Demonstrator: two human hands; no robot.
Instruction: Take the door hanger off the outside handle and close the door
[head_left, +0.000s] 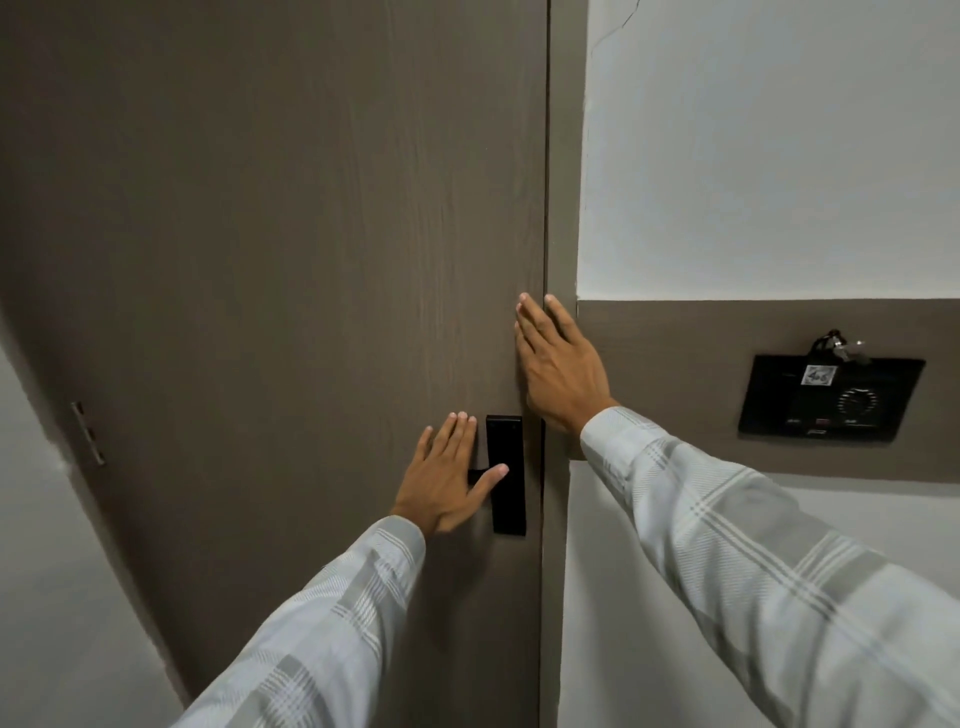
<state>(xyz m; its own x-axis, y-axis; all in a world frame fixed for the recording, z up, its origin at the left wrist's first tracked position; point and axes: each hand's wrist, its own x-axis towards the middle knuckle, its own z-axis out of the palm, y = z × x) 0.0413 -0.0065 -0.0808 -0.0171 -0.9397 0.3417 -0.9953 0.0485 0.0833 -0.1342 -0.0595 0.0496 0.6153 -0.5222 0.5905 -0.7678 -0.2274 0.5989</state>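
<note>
Plaid sleeves (779, 561), flat hands (561, 369), woodgrain door (260, 260)

The left hand (447, 478) lies flat on the door (260, 260), its thumb across the handle plate (506, 499) just right of its fingers. The right hand (561, 369) lies higher, fingertips on the door's edge beside the frame (563, 156). A wall panel (826, 400) sits well to the right.

The brown door (270, 260) sits flush in its frame, black handle (506, 473) bare.

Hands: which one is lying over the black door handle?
The left hand: its palm covers the black handle, thumb across the plate. The right hand lies flat higher up, at the door's edge.
</note>
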